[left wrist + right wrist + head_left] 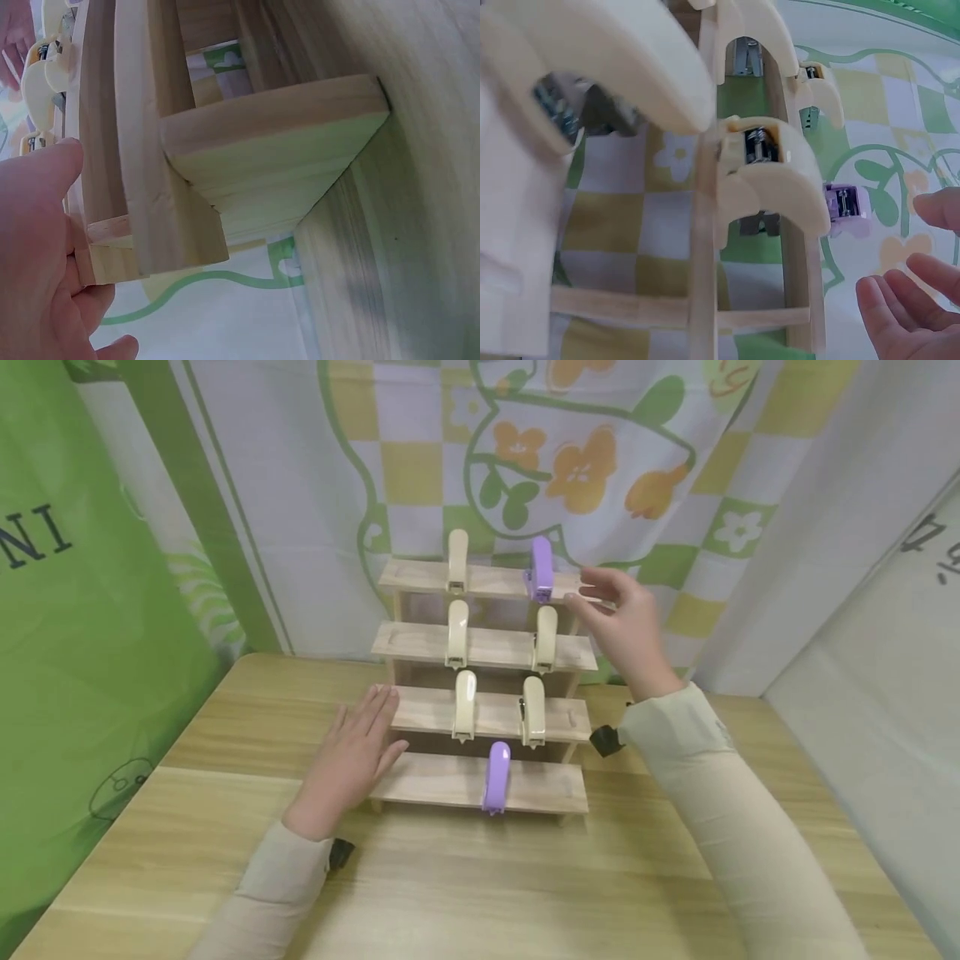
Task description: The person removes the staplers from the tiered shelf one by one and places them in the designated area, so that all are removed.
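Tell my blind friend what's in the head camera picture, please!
A person's right hand is beside, not holding, a purple stapler on the top shelf of a four-tier wooden rack, while the left hand touches the rack's left side. Five cream staplers and another purple stapler also stand there.

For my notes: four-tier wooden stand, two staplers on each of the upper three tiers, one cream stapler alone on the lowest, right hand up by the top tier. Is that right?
Not quite: the lone stapler on the lowest tier is purple, not cream; the head view shows it. The rest is right, including the right hand by the top tier.
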`<state>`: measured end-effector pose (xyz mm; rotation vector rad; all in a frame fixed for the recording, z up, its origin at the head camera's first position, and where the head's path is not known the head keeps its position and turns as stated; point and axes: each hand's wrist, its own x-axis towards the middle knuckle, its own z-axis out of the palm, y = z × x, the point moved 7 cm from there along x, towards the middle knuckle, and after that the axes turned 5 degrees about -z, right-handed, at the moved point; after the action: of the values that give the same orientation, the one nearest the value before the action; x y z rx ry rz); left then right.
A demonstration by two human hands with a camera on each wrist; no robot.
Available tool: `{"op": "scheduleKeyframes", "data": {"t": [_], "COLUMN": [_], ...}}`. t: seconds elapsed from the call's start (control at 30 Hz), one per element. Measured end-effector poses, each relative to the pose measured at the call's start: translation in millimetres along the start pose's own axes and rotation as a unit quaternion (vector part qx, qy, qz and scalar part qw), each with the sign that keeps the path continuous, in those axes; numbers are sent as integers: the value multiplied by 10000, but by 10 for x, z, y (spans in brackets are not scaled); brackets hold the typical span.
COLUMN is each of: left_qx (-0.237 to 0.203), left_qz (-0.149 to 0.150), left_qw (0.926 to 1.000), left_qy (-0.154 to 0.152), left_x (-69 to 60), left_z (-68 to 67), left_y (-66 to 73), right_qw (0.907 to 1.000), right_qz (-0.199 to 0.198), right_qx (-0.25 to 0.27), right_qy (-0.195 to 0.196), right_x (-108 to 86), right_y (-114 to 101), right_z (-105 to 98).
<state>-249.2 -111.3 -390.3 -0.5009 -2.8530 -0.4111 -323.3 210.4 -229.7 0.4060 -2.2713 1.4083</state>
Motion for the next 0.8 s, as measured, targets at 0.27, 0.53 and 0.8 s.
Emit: {"op": "scheduleKeyframes", "data": {"t": [0.27,0.53,0.8], "left_qx": [16,42,-37], "left_qz": [43,34,49], "left_qw": [9999,9999,9999], "left_qy": [148,143,119], "left_x": [-29,-26,-13], "left_z": [-27,-21,-22], "left_y": [-12,-5,62], "right_qw": [9985,9918,9900], "right_qz": [470,1181,1287], "right_qx": [176,344,412], "right_qy": [-238,-358,-405], "right_x": [174,285,319], "right_y": [-43,19,68], "right_z": [155,285,316]}}
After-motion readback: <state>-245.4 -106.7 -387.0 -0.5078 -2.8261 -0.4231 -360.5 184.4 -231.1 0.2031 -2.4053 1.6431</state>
